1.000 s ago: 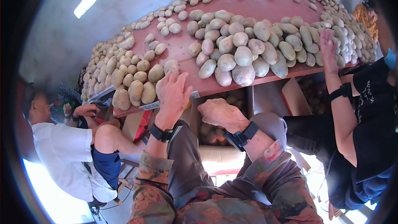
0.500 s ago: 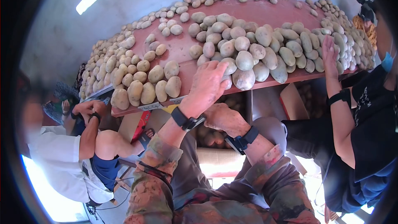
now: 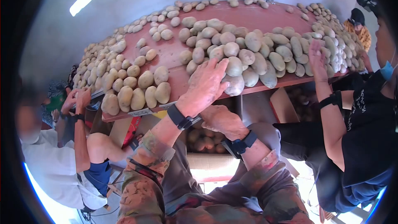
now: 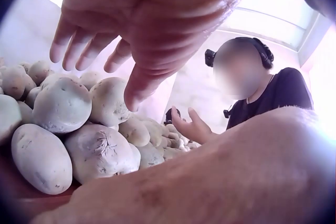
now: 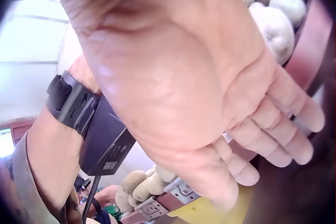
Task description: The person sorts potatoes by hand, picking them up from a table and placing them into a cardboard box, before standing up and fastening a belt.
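Potatoes lie heaped on a red table. My left hand is at the near left side of the middle heap, fingers spread, beside a large potato. In the left wrist view the left hand reaches over the heap, its thumb close to a rounded potato; nothing is gripped. My right hand lies below the table's front edge, next to the left wrist. The right wrist view shows the right hand with palm visible, fingers extended and holding nothing.
Potatoes line the table's left part. Below the edge stands a box of potatoes, with another open carton to its right. A person in black is at the right, one in white at the left.
My left hand has moved right, from a potato in the left group to the middle heap. The right hand stays below the edge. The person at left has raised their hands.
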A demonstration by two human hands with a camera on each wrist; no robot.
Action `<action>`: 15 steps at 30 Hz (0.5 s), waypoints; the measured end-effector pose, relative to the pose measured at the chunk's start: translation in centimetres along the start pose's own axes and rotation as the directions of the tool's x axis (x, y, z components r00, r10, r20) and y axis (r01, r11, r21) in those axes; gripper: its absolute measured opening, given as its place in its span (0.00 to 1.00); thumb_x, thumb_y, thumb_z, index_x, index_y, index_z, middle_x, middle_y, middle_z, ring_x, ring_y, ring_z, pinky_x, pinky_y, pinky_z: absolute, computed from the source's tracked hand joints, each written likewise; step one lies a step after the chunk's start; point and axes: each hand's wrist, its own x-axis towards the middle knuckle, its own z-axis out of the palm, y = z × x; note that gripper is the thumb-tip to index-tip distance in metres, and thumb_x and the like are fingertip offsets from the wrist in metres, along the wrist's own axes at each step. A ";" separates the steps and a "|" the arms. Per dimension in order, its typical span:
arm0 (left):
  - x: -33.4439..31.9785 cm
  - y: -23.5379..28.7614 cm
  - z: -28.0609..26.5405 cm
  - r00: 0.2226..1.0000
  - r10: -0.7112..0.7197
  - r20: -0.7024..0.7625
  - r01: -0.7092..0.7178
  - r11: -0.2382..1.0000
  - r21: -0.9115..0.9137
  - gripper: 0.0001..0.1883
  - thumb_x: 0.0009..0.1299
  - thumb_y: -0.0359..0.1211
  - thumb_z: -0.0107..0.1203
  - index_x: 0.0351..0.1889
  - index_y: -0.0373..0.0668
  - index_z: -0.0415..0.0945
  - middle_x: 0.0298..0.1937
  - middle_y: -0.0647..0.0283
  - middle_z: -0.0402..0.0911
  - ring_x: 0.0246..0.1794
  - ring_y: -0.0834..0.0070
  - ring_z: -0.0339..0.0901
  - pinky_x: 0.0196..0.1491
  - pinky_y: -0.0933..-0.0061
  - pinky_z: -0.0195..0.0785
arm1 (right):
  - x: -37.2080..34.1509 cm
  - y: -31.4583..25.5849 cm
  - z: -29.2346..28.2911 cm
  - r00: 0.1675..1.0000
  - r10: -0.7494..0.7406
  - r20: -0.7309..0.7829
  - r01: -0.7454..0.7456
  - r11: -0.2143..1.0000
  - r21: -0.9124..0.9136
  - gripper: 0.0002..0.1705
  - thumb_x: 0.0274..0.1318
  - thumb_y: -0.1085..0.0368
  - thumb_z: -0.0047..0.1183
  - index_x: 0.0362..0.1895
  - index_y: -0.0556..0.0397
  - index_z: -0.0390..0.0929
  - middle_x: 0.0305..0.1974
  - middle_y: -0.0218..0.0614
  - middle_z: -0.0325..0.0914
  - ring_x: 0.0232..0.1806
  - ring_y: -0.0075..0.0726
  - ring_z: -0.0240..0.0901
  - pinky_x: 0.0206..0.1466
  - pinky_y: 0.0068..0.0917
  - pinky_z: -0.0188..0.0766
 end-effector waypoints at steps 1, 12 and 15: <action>0.2 0.0 0.1 1.000 0.009 -0.018 -0.009 1.000 0.006 0.34 0.60 0.31 0.62 0.64 0.39 0.62 0.54 0.50 0.70 0.55 0.51 0.69 0.56 0.55 0.66 | 0.0 -0.6 -0.7 0.998 0.020 0.052 -0.021 1.000 0.018 0.18 0.49 0.63 0.60 0.44 0.56 0.75 0.42 0.50 0.79 0.47 0.57 0.77 0.48 0.45 0.76; 3.5 1.4 2.2 0.997 0.027 0.074 -0.039 0.986 0.165 0.30 0.56 0.24 0.58 0.60 0.42 0.67 0.54 0.49 0.66 0.46 0.51 0.74 0.46 0.53 0.71 | -0.6 0.2 0.0 0.971 0.220 0.095 -0.239 0.865 0.441 0.18 0.45 0.60 0.61 0.41 0.56 0.77 0.39 0.51 0.80 0.43 0.60 0.77 0.47 0.46 0.75; 3.8 1.3 2.7 0.998 0.044 0.040 -0.050 0.986 0.159 0.28 0.53 0.22 0.57 0.55 0.41 0.69 0.53 0.48 0.65 0.44 0.51 0.74 0.44 0.54 0.71 | -1.2 0.8 0.0 0.985 0.143 -0.096 -0.107 0.944 0.312 0.18 0.45 0.59 0.60 0.40 0.56 0.77 0.38 0.51 0.80 0.40 0.60 0.77 0.45 0.45 0.75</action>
